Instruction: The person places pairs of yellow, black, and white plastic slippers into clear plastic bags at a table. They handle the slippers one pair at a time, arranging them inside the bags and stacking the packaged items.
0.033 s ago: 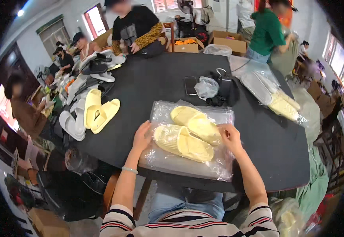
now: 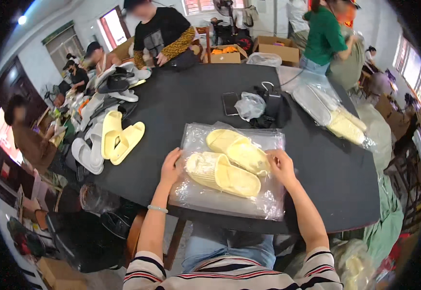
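Observation:
In front of me a pair of pale yellow slippers (image 2: 223,175) lies side by side inside a clear plastic bag (image 2: 263,205), on a flat stack of more clear bags. My left hand (image 2: 171,166) grips the bag's left edge, fingers curled at the plastic beside the near slipper. At the other side my right hand (image 2: 282,166) pinches the plastic by the right end of the far slipper. Its fingertips are partly hidden against the film.
Loose yellow slippers (image 2: 123,140) and grey slippers (image 2: 87,154) are heaped on the black table's (image 2: 186,92) left. Beyond the bag sit a phone (image 2: 230,104) and a crumpled plastic bag (image 2: 250,106). Bagged slippers (image 2: 341,123) lie right. Several people work around.
Both hands stay at the bag's sides with little movement. The right fingers look a bit more extended along the plastic. The whole view has shifted slightly.

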A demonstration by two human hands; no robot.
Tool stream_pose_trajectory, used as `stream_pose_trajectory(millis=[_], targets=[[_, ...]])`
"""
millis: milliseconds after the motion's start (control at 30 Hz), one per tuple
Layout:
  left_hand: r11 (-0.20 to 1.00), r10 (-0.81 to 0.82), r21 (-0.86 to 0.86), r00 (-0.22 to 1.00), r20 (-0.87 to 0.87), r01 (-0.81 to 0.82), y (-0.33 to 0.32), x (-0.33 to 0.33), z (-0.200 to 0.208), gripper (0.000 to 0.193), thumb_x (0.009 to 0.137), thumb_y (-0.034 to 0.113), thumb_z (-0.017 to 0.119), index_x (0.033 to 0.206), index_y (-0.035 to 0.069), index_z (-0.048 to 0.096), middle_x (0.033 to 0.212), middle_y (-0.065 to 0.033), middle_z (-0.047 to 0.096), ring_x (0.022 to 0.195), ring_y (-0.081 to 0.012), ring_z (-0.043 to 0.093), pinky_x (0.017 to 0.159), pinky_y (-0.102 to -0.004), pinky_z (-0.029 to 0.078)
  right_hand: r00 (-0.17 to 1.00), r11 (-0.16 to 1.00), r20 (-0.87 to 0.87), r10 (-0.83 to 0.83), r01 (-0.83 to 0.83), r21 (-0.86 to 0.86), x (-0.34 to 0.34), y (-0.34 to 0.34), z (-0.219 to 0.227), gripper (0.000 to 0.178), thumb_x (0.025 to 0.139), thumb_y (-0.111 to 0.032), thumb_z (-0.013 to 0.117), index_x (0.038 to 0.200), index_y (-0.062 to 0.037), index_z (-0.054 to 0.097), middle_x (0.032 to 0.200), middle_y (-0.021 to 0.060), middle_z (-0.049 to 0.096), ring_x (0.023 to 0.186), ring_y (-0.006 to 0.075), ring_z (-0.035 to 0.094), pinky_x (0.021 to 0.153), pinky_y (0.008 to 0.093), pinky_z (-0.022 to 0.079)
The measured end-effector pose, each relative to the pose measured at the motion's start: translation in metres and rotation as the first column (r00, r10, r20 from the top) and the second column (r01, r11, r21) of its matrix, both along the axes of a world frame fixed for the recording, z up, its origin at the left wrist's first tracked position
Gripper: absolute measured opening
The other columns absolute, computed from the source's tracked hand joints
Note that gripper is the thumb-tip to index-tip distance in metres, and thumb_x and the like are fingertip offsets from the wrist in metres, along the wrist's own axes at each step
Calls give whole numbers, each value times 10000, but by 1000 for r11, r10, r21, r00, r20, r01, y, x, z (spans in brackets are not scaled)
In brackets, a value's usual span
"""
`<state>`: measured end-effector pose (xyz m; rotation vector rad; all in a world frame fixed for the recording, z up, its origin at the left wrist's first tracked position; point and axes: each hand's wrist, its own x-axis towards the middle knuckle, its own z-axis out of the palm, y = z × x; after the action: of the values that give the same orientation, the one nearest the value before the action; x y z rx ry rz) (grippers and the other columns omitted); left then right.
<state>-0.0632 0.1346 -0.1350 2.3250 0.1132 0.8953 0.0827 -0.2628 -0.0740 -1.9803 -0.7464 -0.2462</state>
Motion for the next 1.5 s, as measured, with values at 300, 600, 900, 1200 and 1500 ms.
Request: stream_pose_trajectory(millis=[300, 600, 900, 1200, 1500], targets=[[935, -9, -355, 998, -55, -11, 9, 1, -9, 232, 906, 113, 560, 756, -53, 622, 712, -100, 569, 709, -201, 537, 651, -342, 404, 997, 1000, -80, 14, -15, -17, 46, -24, -55, 189, 872, -190, 621, 987, -63, 700, 980, 140, 688, 908, 306, 655, 802, 370, 517], [954, -201, -229, 980, -11, 193, 16, 1, -12, 350, 967, 214, 459, 753, -5, 630, 721, -50, 586, 688, -138, 550, 633, -276, 422, 999, 1000, 44, 21, -22, 14, 43, -25, -61, 196, 870, -213, 585, 966, -87, 699, 942, 126, 684, 867, 325, 646, 762, 407, 513], [989, -100, -115, 994, -54, 93, 7, -1, -8, 143, 863, 79, 588, 765, -24, 592, 729, -51, 540, 683, -142, 504, 631, -288, 407, 999, 999, 27, 28, -28, -17, 39, -24, -54, 186, 871, -204, 585, 950, -75, 693, 931, 126, 683, 878, 316, 650, 771, 407, 512], [971, -74, -232, 993, -91, 51, 18, -5, -9, 82, 785, 11, 622, 755, -61, 596, 808, -116, 627, 747, -200, 589, 701, -309, 466, 961, 989, -239, 138, -147, -19, 49, -22, -47, 381, 871, -421, 637, 1030, -82, 703, 894, 111, 697, 775, 237, 664, 720, 344, 522], [827, -112, -548, 992, 54, 123, -24, -26, 67, 40, 808, -31, 613, 796, -41, 650, 920, -71, 663, 869, -152, 590, 796, -272, 450, 873, 961, -442, 205, -94, 260, 62, -32, -57, 311, 893, -250, 679, 1056, 15, 674, 855, 26, 665, 725, 97, 583, 658, 261, 486]])
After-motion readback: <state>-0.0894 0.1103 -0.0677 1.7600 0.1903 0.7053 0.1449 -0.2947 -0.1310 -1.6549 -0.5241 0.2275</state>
